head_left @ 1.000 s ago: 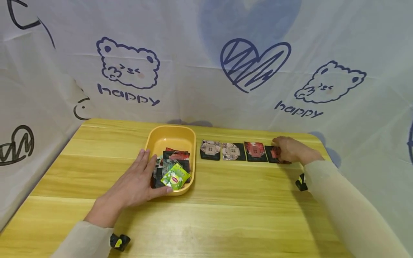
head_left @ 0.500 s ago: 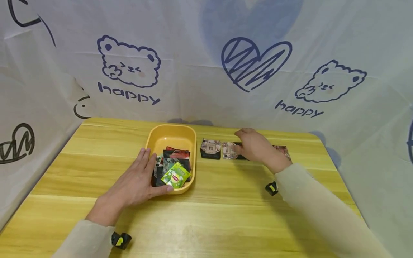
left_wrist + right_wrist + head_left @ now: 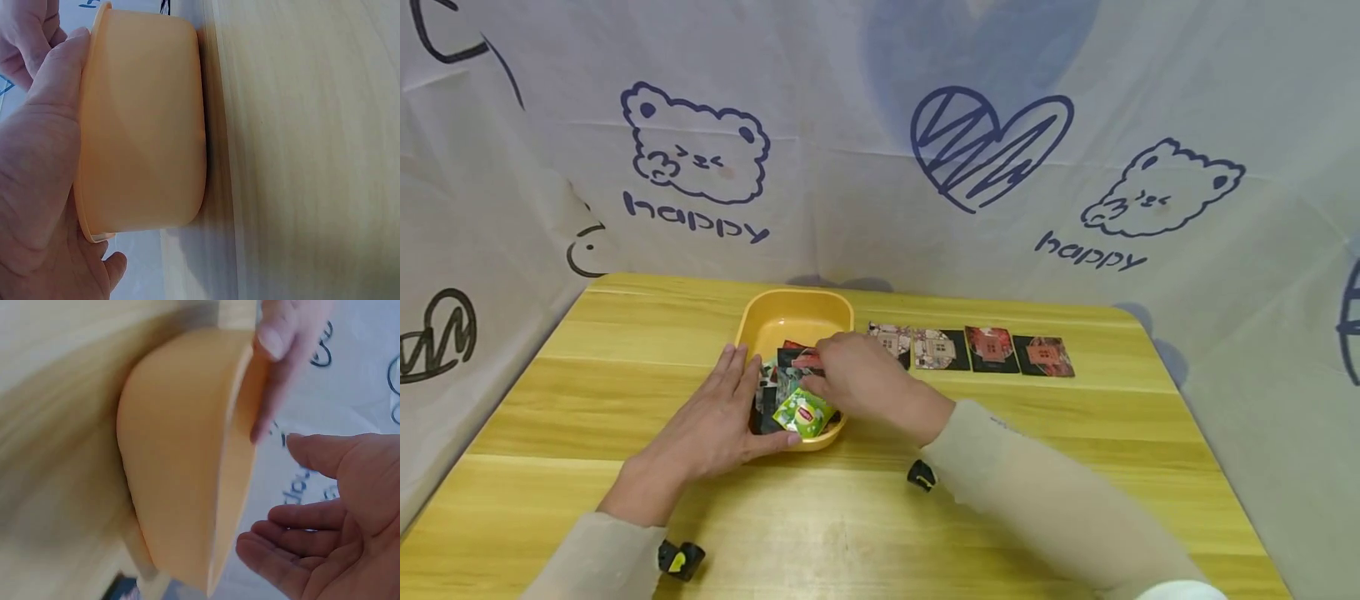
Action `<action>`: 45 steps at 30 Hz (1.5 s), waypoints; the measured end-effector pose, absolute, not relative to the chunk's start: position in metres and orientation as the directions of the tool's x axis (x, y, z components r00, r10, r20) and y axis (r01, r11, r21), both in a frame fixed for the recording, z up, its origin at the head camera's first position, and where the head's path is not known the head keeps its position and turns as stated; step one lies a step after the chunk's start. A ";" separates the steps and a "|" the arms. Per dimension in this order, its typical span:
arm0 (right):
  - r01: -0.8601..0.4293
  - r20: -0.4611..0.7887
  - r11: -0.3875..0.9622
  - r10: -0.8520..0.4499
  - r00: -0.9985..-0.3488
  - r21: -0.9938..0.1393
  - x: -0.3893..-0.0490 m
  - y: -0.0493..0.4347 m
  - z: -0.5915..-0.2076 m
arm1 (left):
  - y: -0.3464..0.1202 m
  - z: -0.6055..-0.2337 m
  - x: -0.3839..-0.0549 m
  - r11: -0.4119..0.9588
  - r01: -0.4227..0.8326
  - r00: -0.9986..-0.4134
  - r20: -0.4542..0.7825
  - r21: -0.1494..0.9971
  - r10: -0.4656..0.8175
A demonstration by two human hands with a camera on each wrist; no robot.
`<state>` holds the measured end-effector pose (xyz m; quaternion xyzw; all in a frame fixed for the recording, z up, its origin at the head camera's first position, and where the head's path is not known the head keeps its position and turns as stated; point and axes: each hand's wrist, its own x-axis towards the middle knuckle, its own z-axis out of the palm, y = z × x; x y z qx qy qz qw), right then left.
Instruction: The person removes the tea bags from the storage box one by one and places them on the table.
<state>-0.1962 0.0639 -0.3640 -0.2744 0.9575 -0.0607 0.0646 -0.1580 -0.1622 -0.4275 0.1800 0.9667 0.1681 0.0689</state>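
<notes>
A yellow plastic tub [image 3: 793, 310] stands left of the table's middle, with dark and red-printed tea bag packets [image 3: 766, 408] in its near half. On top lies a green tea bag packet [image 3: 803, 412]. My left hand [image 3: 711, 421] rests on the tub, fingers straight along the left rim and thumb across the near rim. Over the tub's right rim reaches my right hand [image 3: 868, 379], its fingertips above the packets. In the right wrist view, the right thumb and loosely bent fingers [image 3: 312, 515] are apart, with nothing between them.
Right of the tub several flat packets lie in a row: a beige-printed one [image 3: 942, 350], a red one [image 3: 992, 350] and a dark red one [image 3: 1045, 357] among them. The right hand partly covers the leftmost. Behind the wooden table [image 3: 880, 517] hangs a printed white cloth [image 3: 842, 192].
My right hand has left the dark red packet at the row's right end and moved left over the row to the tub. The left hand has stayed on the tub.
</notes>
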 end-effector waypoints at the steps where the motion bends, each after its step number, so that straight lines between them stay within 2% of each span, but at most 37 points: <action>1: -0.519 -0.114 0.843 -0.535 -0.837 -0.142 -0.195 0.058 -0.366 | -0.163 -0.428 -0.158 0.878 0.327 -0.925 -0.071 0.349 0.373; 16: -0.521 -0.300 0.853 -0.493 -0.817 0.015 -0.188 0.019 -0.394 | -0.162 -0.432 -0.156 0.884 0.353 -0.921 -0.051 0.307 0.385; 30: -0.522 -0.312 0.852 -0.484 -0.817 0.045 -0.192 0.014 -0.404 | -0.163 -0.432 -0.156 0.877 0.372 -0.916 -0.030 0.304 0.399; 38: -0.593 -0.310 0.800 -0.542 -0.781 0.096 -0.197 0.018 -0.403 | -0.163 -0.431 -0.157 0.875 0.362 -0.918 -0.040 0.321 0.395; 45: -0.578 -0.302 0.814 -0.540 -0.786 0.049 -0.196 0.022 -0.403 | -0.163 -0.431 -0.157 0.874 0.352 -0.921 -0.039 0.335 0.387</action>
